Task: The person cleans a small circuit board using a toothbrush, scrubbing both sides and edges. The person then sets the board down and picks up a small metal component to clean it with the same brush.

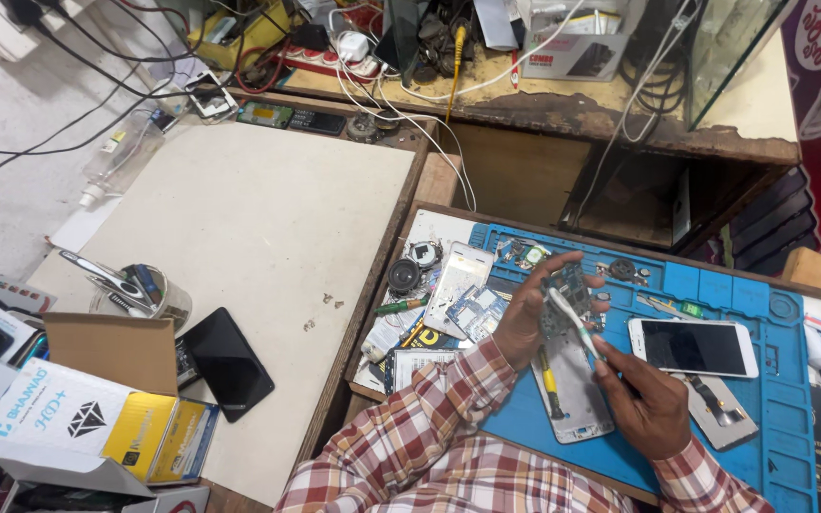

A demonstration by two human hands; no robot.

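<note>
Overhead, looking down: both hands work above a blue repair mat (715,285) on the right side of the table (268,228). Left hand (529,313) is closed around a small circuit board (567,294), fingers curled at its edges, holding it raised off the mat and tilted toward the person. Right hand (648,404) is pinched shut on a slim white brush (574,321), its tip touching the board's face. Board looks thin, stiff and light, studded with tiny parts; likely fragile, so best gripped by its bare edges, as it is now, not by the populated face. Brush is light and narrow, held pencil-fashion near its lower end. Just right of the hands lies a white smartphone (694,347), screen up, on the mat. Under the hands sits an opened phone frame (577,399), with a yellow-handled tool (549,380) beside it. Left of the mat: a round speaker part (404,275), loose boards and a pale back cover (458,275). Further left, on a beige board, a black phone (228,363) lies flat near a cardboard box (111,351) and a cup of tools (144,294). Far edge: tangled cables and a power strip (334,62). Plaid sleeves cover both forearms.
</note>
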